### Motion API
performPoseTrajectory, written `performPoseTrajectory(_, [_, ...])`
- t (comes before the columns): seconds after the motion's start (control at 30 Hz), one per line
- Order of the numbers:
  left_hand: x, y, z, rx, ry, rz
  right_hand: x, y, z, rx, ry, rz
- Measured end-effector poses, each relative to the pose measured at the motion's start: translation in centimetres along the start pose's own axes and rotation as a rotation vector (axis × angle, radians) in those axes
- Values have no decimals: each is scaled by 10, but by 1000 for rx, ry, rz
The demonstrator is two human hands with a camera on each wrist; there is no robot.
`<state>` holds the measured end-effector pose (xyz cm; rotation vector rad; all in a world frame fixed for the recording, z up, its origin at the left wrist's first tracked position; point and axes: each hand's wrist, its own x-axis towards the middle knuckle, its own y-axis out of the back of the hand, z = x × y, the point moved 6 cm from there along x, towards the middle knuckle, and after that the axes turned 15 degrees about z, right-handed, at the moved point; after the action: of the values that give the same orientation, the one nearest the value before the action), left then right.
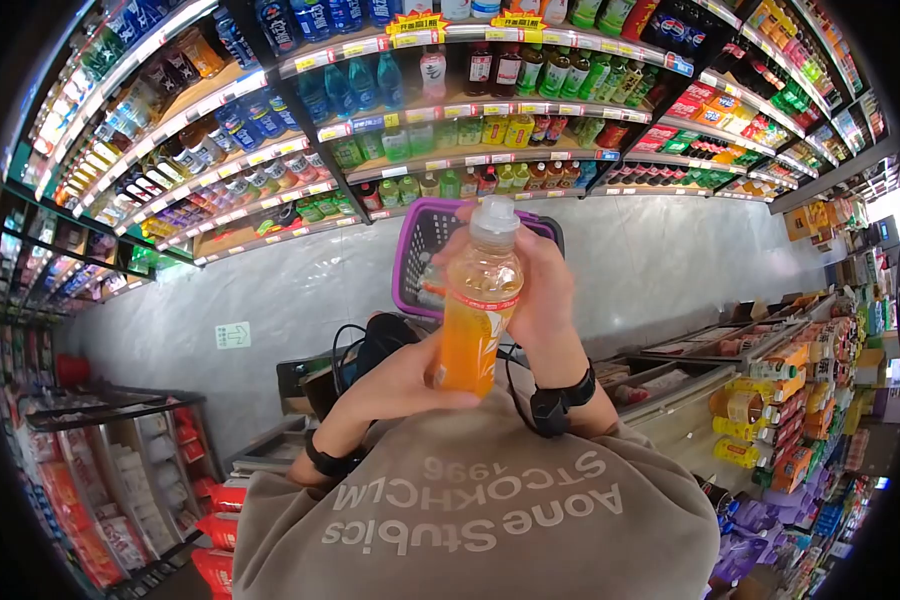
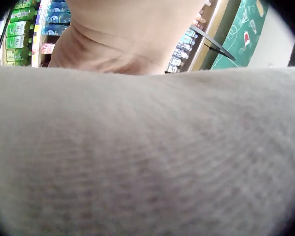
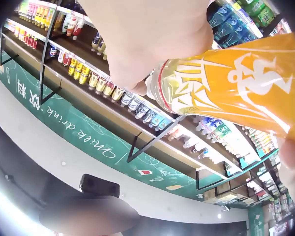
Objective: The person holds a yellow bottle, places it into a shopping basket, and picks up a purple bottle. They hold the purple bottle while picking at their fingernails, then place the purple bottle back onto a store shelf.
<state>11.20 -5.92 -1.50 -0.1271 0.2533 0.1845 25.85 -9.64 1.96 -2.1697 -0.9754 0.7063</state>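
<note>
An orange drink bottle [image 1: 475,335] with a clear cap stands nearly upright before the chest in the head view. The left hand [image 1: 400,385] holds its lower end, thumb across the base, other fingers partly hidden. Higher up, the right hand [image 1: 540,290] grips it around the upper part from behind. In the right wrist view the bottle [image 3: 236,83] lies across the picture, with the right hand [image 3: 152,39] by its neck. Grey-brown fabric [image 2: 147,152] covers most of the left wrist view, below part of the left hand [image 2: 123,34].
Beyond the hands is a purple-rimmed basket [image 1: 401,265], partly hidden. Shelves [image 1: 490,110] of bottled drinks curve around the far side of the grey floor [image 1: 320,270]. Packaged goods [image 1: 100,490] are at lower left, and more bottles [image 1: 740,425] are at right.
</note>
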Motion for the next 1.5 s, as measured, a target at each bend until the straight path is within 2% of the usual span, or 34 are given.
performPoseTrajectory(0.27, [-3, -1, -15, 151, 28, -22, -11, -11, 5, -21, 16, -85])
performPoseTrajectory(0.67, [-1, -10, -27, 203, 31, -73, -13, 2, 7, -153, 9, -6])
performPoseTrajectory(1.03, [1, -9, -27, 263, 48, -82, -9, 12, 16, -109, -36, -15])
performPoseTrajectory(1.27, [2, -11, -16, 176, 64, -76, -2, 23, 20, 2, -88, -16])
performPoseTrajectory(1.37, [2, -14, -8, 102, 84, -68, 0, 24, 17, -16, -22, 208])
performPoseTrajectory(1.5, [4, -14, -3, 86, 77, -69, 6, 35, 17, 69, -26, 178])
